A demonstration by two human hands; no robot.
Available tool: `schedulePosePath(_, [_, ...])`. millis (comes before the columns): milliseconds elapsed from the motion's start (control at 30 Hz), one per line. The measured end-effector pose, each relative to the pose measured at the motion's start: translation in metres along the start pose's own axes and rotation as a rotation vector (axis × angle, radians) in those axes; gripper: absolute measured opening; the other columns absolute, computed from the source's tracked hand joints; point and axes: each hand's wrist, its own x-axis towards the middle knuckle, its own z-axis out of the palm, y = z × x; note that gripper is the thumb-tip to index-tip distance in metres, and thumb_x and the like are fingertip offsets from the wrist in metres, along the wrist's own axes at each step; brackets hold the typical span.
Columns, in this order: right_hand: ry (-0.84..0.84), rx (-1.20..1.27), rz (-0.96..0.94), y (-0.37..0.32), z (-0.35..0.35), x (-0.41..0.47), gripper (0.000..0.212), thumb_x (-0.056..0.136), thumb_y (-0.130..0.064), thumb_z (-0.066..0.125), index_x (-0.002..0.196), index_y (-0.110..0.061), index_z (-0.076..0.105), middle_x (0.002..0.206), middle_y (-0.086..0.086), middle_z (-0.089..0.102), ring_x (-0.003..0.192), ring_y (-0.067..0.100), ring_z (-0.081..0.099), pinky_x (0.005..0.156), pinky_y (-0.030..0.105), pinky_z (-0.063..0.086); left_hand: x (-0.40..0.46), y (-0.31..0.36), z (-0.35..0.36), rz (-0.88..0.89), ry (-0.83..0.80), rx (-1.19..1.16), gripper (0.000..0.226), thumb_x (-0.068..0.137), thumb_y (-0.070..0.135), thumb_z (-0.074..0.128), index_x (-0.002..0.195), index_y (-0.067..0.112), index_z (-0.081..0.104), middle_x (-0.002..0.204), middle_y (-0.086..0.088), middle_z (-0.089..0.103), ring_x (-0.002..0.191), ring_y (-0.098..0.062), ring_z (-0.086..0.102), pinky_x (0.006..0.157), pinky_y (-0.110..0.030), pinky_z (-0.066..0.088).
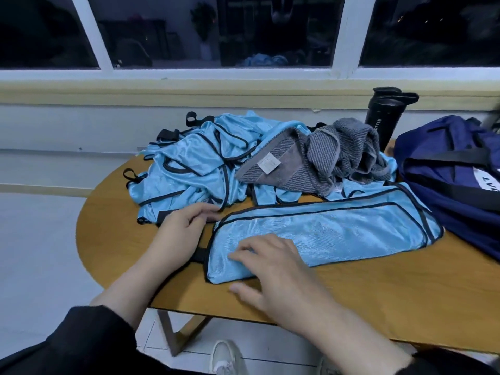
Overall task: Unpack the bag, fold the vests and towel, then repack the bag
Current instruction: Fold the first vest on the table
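The bag was already unpacked and sat at the right end of the surface, so the step in hand looked to be folding, with the first vest halfway there. That vest lay flat in a long band across the near middle of the surface, folded once lengthwise by the look of its doubled black trim, its right end just beside the bag.

The right hand rested on the vest's left end, fingers nearly straight and spread, pressing the cloth down rather than gripping it; the thumb lay on the bare surface just below the hem. The left hand sat at the vest's upper left corner, between it and the pile of unfolded vests behind. Its fingers were loosely curled, tips touching cloth near the corner; whether they pinched the trim could not be made out.

The towel lay crumpled on top of the pile, unfolded, with a dark bottle standing behind it.

The next move probably called for taking one end of the band and bringing it across to the other, keeping the slippery layers lined up while the other hand held the fold in place. The mesh looked slick, so it could slide apart if lifted carelessly.
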Motion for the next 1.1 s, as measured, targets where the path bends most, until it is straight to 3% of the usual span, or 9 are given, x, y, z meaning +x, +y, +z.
schedulePosePath(167, [0.000,-0.055,0.097,-0.014,0.011,0.015,0.041,0.090,-0.059,0.058,0.124,-0.037,0.064,0.123,-0.014,0.055,0.116,0.017,0.046,0.097,0.042,0.040,-0.001,0.002,-0.002,-0.030,-0.025,-0.097,0.031,0.105,0.015,0.046,0.110,0.032,0.071,0.100,0.024,0.075,0.098,0.006,0.063,0.085,-0.018,0.043])
schedulePosePath(333, [0.112,-0.139,0.186,-0.019,0.017,0.026,0.021,0.098,-0.046,0.049,0.089,-0.030,0.061,0.094,-0.013,0.055,0.093,0.020,0.050,0.078,0.039,0.041,-0.004,-0.002,-0.008,0.040,-0.084,-0.181,0.026,0.102,0.028,0.050,0.109,0.032,0.075,0.111,0.022,0.073,0.113,0.004,0.061,0.109,-0.032,0.043])
schedulePosePath(500, [0.298,0.497,0.444,-0.005,0.001,0.020,0.031,0.105,-0.032,0.052,0.076,-0.020,0.049,0.068,-0.010,0.053,0.067,0.011,0.049,0.066,0.034,0.041,-0.014,-0.002,-0.016,0.219,-0.313,-0.290,0.079,0.075,0.081,0.062,0.136,0.032,0.060,0.134,0.017,0.065,0.129,-0.003,0.056,0.111,-0.025,0.041])
schedulePosePath(600, [0.343,0.771,0.514,0.001,-0.015,0.011,0.032,0.105,-0.027,0.053,0.075,-0.018,0.055,0.063,-0.017,0.055,0.061,0.000,0.047,0.062,0.023,0.037,-0.008,-0.003,-0.010,0.185,-0.350,-0.206,0.074,0.067,0.058,0.086,0.131,0.058,0.049,0.132,0.042,0.054,0.129,0.014,0.047,0.119,-0.030,0.034])
schedulePosePath(667, [0.363,0.936,0.537,0.005,-0.020,0.005,0.028,0.106,-0.029,0.052,0.083,-0.020,0.066,0.077,-0.010,0.068,0.074,0.006,0.059,0.074,0.030,0.046,-0.002,0.005,-0.005,0.166,-0.364,-0.173,0.068,0.072,0.049,0.088,0.129,0.061,0.052,0.135,0.038,0.055,0.131,0.012,0.046,0.121,-0.035,0.032])
schedulePosePath(800, [0.413,1.282,0.554,0.013,-0.028,-0.009,0.032,0.102,-0.040,0.054,0.110,-0.014,0.071,0.115,0.007,0.075,0.114,0.023,0.069,0.105,0.045,0.048,0.003,0.041,0.013,0.144,-0.437,-0.348,0.035,0.090,0.024,0.077,0.118,0.041,0.068,0.125,0.016,0.071,0.118,-0.002,0.063,0.109,-0.031,0.044])
schedulePosePath(867, [0.422,1.309,0.517,0.019,-0.033,-0.019,0.050,0.090,-0.049,0.067,0.123,-0.011,0.066,0.122,0.005,0.073,0.119,0.021,0.067,0.103,0.039,0.050,0.002,0.057,0.025,0.178,-0.448,-0.403,0.025,0.094,0.015,0.071,0.117,0.023,0.071,0.118,0.008,0.075,0.113,-0.011,0.069,0.103,-0.035,0.049])
schedulePosePath(967, [0.454,1.157,0.544,0.024,-0.044,-0.036,0.033,0.090,-0.020,0.075,0.121,-0.014,0.066,0.118,-0.001,0.075,0.113,0.018,0.070,0.093,0.030,0.056,0.002,0.076,0.039,0.192,-0.449,-0.465,0.019,0.095,0.013,0.070,0.113,0.015,0.072,0.113,0.002,0.077,0.108,-0.017,0.072,0.097,-0.035,0.054])
schedulePosePath(1100, [0.606,1.175,0.658,0.046,-0.065,-0.055,0.016,0.098,-0.011,0.062,0.111,-0.013,0.071,0.110,0.007,0.077,0.105,0.028,0.073,0.094,0.045,0.055,0.009,0.110,0.056,0.210,-0.558,-0.510,0.022,0.094,0.015,0.069,0.116,0.017,0.069,0.113,0.000,0.076,0.106,-0.016,0.072,0.091,-0.028,0.056])
